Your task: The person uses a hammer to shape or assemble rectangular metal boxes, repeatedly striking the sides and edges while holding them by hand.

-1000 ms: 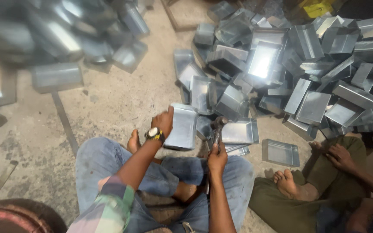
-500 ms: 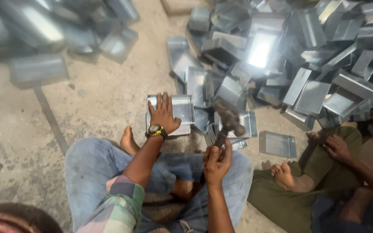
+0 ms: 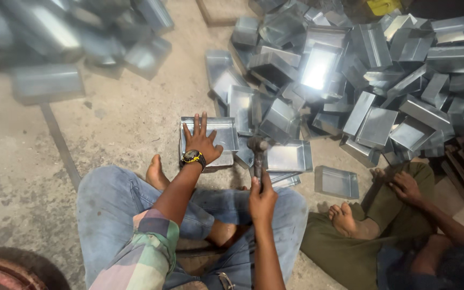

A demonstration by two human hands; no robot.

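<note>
Metal tray [image 3: 222,132] under flat open left hand [image 3: 202,140]; right hand [image 3: 262,194] gripping hammer [image 3: 258,153] beside.

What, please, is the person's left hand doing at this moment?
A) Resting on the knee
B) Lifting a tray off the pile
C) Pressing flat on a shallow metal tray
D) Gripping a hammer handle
C: the left hand lies spread, palm down, on the shallow metal tray on the floor, while the right hand holds the hammer.

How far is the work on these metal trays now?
Done, it seems: a big heap of formed metal trays lies ahead. In hand: the left hand presses flat on one tray on the floor, and the right hand holds a hammer upright beside it. What remains cannot be counted.
</note>
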